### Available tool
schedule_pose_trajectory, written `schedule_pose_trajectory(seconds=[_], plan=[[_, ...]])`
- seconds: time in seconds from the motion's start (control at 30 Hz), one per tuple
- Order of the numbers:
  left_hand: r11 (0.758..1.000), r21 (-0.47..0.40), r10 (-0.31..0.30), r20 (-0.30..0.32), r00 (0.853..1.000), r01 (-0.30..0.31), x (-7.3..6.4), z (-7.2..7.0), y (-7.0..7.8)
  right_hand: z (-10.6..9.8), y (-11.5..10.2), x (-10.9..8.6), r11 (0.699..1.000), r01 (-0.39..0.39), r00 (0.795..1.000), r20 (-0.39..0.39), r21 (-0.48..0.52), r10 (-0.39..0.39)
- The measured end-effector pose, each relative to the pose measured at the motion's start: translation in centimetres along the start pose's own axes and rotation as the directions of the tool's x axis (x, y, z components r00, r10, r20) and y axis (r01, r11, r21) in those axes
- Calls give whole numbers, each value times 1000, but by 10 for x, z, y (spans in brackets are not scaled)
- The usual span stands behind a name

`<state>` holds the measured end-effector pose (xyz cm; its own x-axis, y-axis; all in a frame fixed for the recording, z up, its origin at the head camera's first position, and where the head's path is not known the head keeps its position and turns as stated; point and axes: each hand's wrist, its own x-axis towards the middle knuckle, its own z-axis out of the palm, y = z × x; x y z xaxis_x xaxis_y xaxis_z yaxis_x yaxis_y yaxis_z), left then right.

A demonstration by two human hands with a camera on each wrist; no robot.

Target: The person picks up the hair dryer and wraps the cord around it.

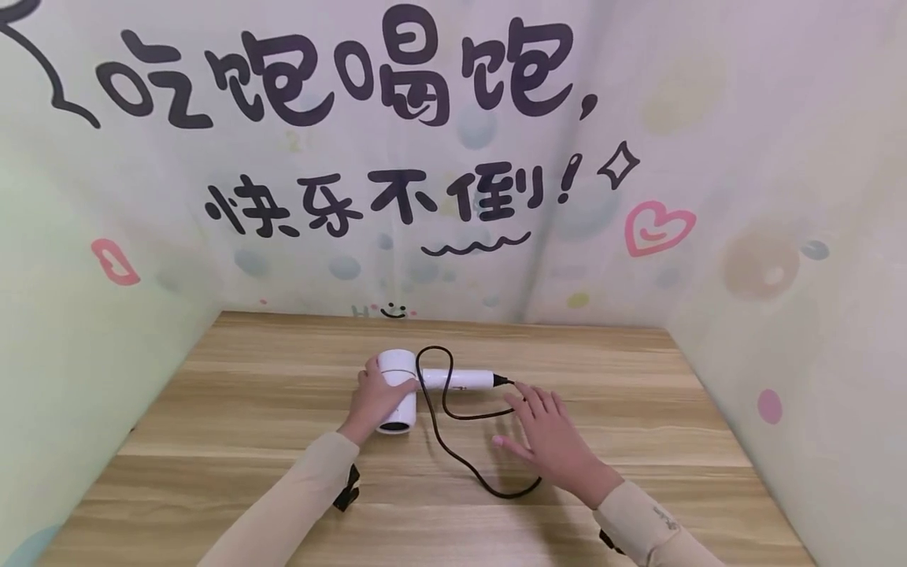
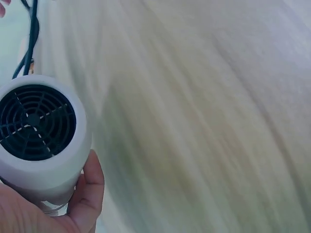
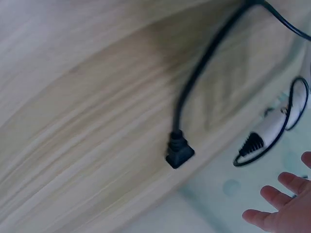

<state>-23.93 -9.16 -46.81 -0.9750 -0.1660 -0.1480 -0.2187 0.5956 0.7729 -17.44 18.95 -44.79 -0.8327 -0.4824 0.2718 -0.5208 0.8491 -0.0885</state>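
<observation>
A white hair dryer (image 1: pixel 453 379) lies on the wooden table, its handle pointing right. My left hand (image 1: pixel 374 400) grips its barrel, with the thumb on the near right side. In the left wrist view the dark round grille (image 2: pixel 33 120) at one end of the barrel faces the camera. A thin black cord (image 1: pixel 505 496) leaves the handle's end and loops over the handle and the table. Fingers spread, my right hand (image 1: pixel 560 447) hovers by the cord; whether it touches it I cannot tell. In the right wrist view, the cord's black plug (image 3: pixel 179 154) shows apart from the fingers.
The wood-grained table (image 1: pixel 234 378) meets a printed cloth backdrop (image 1: pixel 453 283) with black lettering at its far edge. Cloth walls also stand at the left and right. Black straps sit at both wrists.
</observation>
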Motion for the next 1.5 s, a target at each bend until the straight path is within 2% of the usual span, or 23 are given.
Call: schedule_pose_trajectory(seconds=[0.17,0.3,0.4,0.47,0.5,0.53,0.57,0.63,0.7,0.77,0.8,0.83,0.9,0.97,1.03,1.07,1.13,1.2,1.37,1.5], plan=[[998,-66,2,-20,1000,-3,-5,-8,4,-11,-1,6,993,-56,991,-113,108,69],[991,-133,-1,-35,999,-4,-12,-13,6,-17,-3,6,961,-143,976,-125,235,176],[982,-187,-2,-51,999,-7,-17,-15,10,-18,-5,5,915,-228,959,-88,332,270],[976,-217,1,-59,998,-14,-20,-16,13,-17,-7,6,845,-303,937,-27,440,350],[972,-235,2,-61,998,-16,-22,-17,14,-17,-8,6,793,-339,922,10,506,388],[968,-251,3,-64,998,-19,-23,-17,16,-16,-9,7,726,-379,903,57,574,427],[963,-268,6,-68,998,-24,-24,-17,17,-15,-10,7,641,-417,879,108,644,464],[954,-298,19,-79,997,-42,-26,-17,20,-14,-11,9,436,-456,839,212,776,501],[948,-311,35,-93,995,-62,-29,-17,22,-12,-11,10,224,-457,809,298,861,506],[945,-315,51,-109,993,-83,-32,-18,24,-11,-12,11,38,-420,795,348,907,496],[945,-315,57,-117,991,-92,-34,-18,25,-10,-13,11,-37,-389,798,357,920,486],[944,-312,65,-126,990,-101,-35,-18,25,-10,-14,11,-100,-359,801,361,928,478],[939,-323,80,-139,987,-122,-38,-18,26,-8,-16,11,-199,-278,819,340,940,462],[930,-336,98,-154,983,-145,-41,-18,26,-8,-18,11,-257,-211,842,309,943,442],[920,-355,114,-161,980,-165,-42,-19,26,-7,-18,10,-296,-167,859,287,940,424],[915,-365,122,-163,979,-175,-43,-20,25,-7,-17,9,-304,-156,865,279,940,417],[905,-381,136,-163,977,-190,-44,-21,24,-8,-17,8,-307,-157,864,281,939,417],[898,-396,142,-155,978,-193,-45,-21,22,-9,-16,8,-313,-169,853,298,935,428],[883,-431,150,-119,981,-187,-48,-24,16,-11,-13,10,-291,-200,822,322,936,469],[859,-476,164,-89,982,-187,-50,-26,15,-12,-9,10,-239,-223,813,316,945,489]])
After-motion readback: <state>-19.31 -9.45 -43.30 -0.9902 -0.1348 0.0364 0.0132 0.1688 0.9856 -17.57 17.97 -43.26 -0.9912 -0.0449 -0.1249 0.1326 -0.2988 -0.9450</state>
